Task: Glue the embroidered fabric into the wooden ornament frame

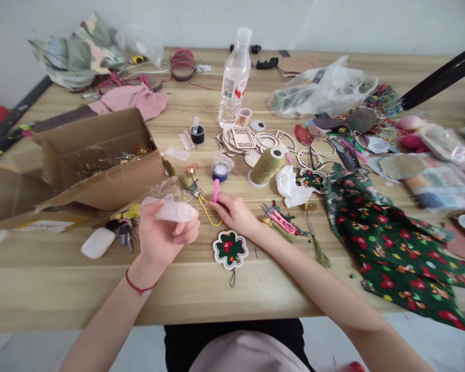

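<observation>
Two hands [166, 232] [234, 214] over wooden table [62, 279], white wall [294, 20] behind

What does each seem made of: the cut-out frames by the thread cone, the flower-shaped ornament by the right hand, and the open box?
The cut-out frames look like thin, pale unfinished wood. The flower-shaped ornament seems to be green floral fabric inside a pale rim, perhaps wood. The open box is plain brown cardboard with bent flaps.

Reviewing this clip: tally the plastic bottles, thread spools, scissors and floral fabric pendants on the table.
Plastic water bottle: 1
Olive thread spool: 1
Pink-handled scissors: 1
Floral fabric pendants: 2
Total: 5
</observation>
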### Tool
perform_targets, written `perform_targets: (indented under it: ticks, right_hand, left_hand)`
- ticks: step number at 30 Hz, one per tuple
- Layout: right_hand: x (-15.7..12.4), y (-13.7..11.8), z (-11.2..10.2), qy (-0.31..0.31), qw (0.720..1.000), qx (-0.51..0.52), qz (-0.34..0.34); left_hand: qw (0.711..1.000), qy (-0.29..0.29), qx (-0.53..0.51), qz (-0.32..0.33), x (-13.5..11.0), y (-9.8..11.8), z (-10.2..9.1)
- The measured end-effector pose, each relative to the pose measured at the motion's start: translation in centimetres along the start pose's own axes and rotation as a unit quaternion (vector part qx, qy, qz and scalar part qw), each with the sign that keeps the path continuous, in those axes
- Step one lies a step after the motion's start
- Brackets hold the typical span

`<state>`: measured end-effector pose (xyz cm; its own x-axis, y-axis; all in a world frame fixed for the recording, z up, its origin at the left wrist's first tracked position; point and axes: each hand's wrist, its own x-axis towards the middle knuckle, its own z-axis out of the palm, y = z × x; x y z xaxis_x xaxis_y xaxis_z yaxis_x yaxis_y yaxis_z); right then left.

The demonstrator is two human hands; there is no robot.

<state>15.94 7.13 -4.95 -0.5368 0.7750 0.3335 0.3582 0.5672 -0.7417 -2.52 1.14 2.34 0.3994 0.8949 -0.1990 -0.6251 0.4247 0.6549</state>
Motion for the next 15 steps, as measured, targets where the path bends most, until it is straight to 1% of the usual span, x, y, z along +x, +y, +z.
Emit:
perform_targets:
  ticks: [3,7,9,11,15]
  right_hand:
    - [-0.1,-0.9,-0.8,0.004,1.0,-0.005,-0.016]
    - [-1.0,-2.9,-2.1,0.043,0.997,0.014,-0.058]
    - [-2.0,-3.6,-2.5,0.033,0.996,0.015,-0.076]
    - [-3.2,-3.9,-2.5,0.031,0.995,0.007,-0.096]
    - [-5.2,-3.6,-1.9,0.059,0.988,-0.057,-0.13]
  left_hand:
    - [1.0,0.011,0.006,-0.003,0.1,-0.1,0.0]
    - [0.999,0.016,0.031,-0.003,0.2,-0.2,-0.1]
    - [0.999,0.011,0.045,0.0,0.3,-0.3,-0.3]
    - [0.998,0.01,0.06,0.004,0.3,-0.5,-0.5]
    - [0.995,0.027,0.089,0.025,0.3,-0.5,-0.8]
